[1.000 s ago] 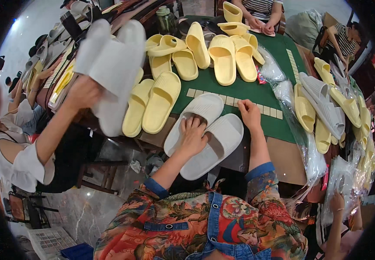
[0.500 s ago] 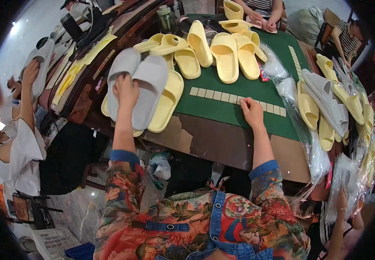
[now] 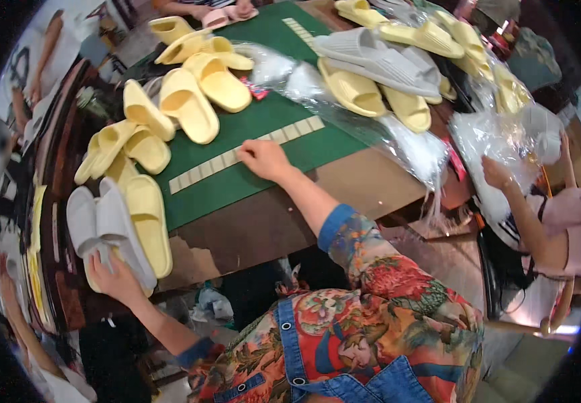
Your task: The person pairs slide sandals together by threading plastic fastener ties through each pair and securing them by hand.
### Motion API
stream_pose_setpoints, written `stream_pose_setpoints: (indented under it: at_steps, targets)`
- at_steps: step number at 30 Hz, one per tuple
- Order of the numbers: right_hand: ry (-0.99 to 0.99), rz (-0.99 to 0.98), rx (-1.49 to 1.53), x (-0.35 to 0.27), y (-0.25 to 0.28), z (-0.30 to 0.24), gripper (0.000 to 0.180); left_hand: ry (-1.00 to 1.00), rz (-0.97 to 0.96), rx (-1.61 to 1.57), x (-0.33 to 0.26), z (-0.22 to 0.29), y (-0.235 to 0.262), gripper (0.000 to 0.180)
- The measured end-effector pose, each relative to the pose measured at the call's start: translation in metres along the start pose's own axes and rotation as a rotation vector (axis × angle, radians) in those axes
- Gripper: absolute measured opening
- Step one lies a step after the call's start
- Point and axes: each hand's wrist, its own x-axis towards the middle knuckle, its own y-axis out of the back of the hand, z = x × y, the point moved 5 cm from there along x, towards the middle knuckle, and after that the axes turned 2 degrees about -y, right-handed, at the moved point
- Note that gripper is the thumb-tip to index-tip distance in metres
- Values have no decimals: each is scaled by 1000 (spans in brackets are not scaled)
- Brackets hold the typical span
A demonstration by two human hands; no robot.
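A pair of light grey slippers (image 3: 112,225) lies side by side at the left front of the table, beside and partly over yellow slippers. My left hand (image 3: 112,277) is at their near ends, its fingers apart and touching them without a grip. Over a row of small beige squares (image 3: 204,169) on the green mat, my right hand (image 3: 263,159) is closed, its fingertips curled down at the row. Whatever those fingers may hold is hidden. Several yellow slippers (image 3: 188,107) form a loose group beyond the row.
Clear plastic bags (image 3: 364,124) run along the mat's right side. Yellow and grey ribbed slippers (image 3: 381,60) are piled beyond them. A co-worker's hand (image 3: 498,173) handles clear plastic at the right. Another person holds pink slippers (image 3: 226,16) at the far edge. A second row of squares (image 3: 298,32) lies farther back.
The view has swung to the right. My left hand has put the grey slippers down and loosened its hold. My right hand stays closed at the row of squares.
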Motion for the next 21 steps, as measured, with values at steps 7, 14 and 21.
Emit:
stream_pose_setpoints:
  at_steps: [7, 14, 21]
  targets:
    - [-43, 10, 101, -6, 8, -2, 21, -305, -319, -931, 0, 224, 44, 29]
    - [-135, 65, 451, -4, 6, 1, 24, -694, -8, -1760, 75, 339, 194, 26]
    - [-353, 340, 870, -15, 39, 28, 18, -239, 235, -1703, 27, 245, 132, 13]
